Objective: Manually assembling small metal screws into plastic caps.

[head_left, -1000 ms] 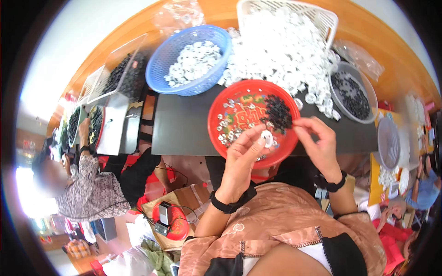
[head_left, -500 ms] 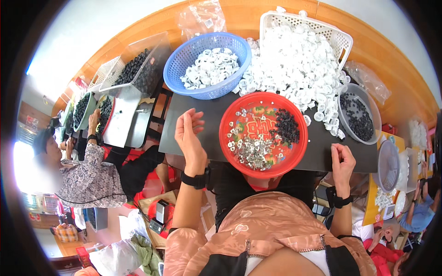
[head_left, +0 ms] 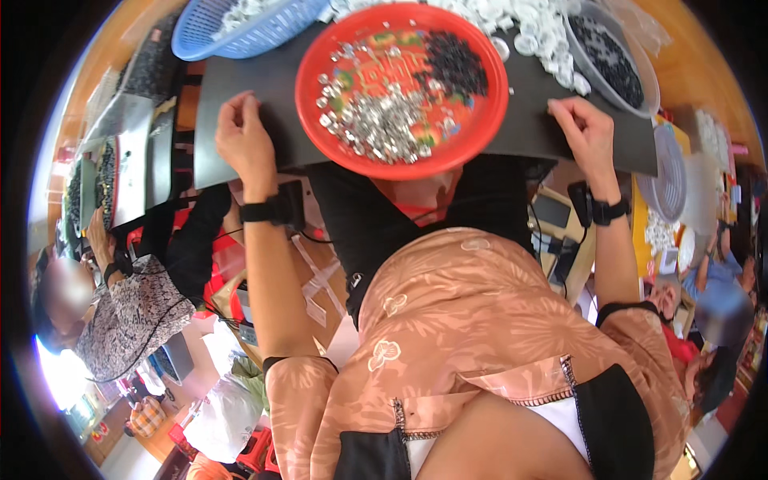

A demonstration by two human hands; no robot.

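A round red tray [head_left: 308, 108] with a gold and coloured pattern sits at the table's near edge. On it lie a heap of small shiny metal pieces [head_left: 380, 120] and, at its far right, a pile of small black parts [head_left: 454, 64]. My left hand [head_left: 244, 142] hovers by the table edge left of the tray, its fingers curled in and nothing visible in them. To the tray's right, my right hand [head_left: 588, 136] is at the table edge with loosely bent fingers, a gap beside the thumb and nothing seen in it. Both wrists wear black bands.
A blue basket [head_left: 248, 46] with white parts stands at the far left. Many white plastic pieces [head_left: 534, 36] spill across the dark table [head_left: 212, 152] behind the tray. A grey bowl [head_left: 650, 96] of black parts is at the far right. One person [head_left: 132, 312] works at the left.
The view has tipped down, so tray and baskets appear higher and nearer. My left hand's fingers have curled in from a looser, open pose. The tray's contents look unchanged.
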